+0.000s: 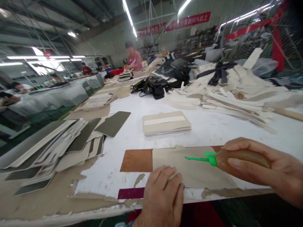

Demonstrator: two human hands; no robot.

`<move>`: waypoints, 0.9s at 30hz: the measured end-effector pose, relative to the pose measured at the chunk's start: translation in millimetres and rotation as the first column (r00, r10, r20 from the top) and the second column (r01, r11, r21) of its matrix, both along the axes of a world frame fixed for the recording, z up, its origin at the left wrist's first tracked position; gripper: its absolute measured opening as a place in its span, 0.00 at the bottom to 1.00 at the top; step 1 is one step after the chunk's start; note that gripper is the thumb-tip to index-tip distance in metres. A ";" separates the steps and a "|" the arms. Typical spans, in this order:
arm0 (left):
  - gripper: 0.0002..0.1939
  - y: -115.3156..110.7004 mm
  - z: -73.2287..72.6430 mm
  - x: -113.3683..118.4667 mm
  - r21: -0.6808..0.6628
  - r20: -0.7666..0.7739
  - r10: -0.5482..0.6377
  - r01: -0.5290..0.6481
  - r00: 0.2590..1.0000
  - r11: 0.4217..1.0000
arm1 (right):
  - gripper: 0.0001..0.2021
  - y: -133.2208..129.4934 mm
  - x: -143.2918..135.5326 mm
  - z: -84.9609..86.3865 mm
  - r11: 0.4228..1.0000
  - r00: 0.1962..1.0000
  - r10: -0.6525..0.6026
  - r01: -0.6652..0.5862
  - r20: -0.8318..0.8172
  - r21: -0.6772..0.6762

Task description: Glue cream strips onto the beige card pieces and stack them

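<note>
A beige panel (175, 164) lies flat near the table's front edge, over a brown piece (136, 160) that shows at its left side. My left hand (164, 192) rests palm down on the panel's lower left, fingers stretched out and holding nothing. In my right hand (258, 167), closed around the brown handle, is an awl-like tool (227, 159) with a green collar and a thin green tip. The tip points left over the panel; whether it touches is unclear. A maroon strip (131, 193) sits at the edge beside my left hand.
Beyond the panel stands a stack of beige panels (167, 124) with a pale strip on top. Grey and beige pieces (52, 151) spread over the table's left. Black bags (156, 83) and a heap of cream strips (239, 91) lie farther back. A person (133, 58) works at the far end.
</note>
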State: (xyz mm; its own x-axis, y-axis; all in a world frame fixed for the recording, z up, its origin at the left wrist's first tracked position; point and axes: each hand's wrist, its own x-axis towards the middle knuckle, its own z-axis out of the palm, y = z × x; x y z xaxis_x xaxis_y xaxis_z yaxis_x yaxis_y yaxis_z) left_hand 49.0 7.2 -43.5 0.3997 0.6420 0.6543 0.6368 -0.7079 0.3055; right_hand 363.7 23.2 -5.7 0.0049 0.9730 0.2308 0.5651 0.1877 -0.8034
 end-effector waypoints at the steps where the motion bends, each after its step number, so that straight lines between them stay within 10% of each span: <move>1: 0.10 -0.7 0.3 -8.2 -0.003 0.017 0.048 -0.048 0.999 0.999 | 0.19 2.5 -7.7 -1.2 0.998 0.998 0.022 -0.025 -0.061 -0.061; 10: 0.10 -2.8 -14.6 -29.7 -0.110 -0.030 0.204 -0.206 0.979 0.972 | 0.18 24.5 -66.8 17.5 0.977 0.985 0.173 -0.169 0.022 -0.129; 27: 0.20 -4.8 -22.6 -21.1 -0.119 -0.067 0.329 -0.335 0.942 0.935 | 0.10 35.4 -95.4 17.6 0.945 0.936 0.327 -0.320 0.135 -0.067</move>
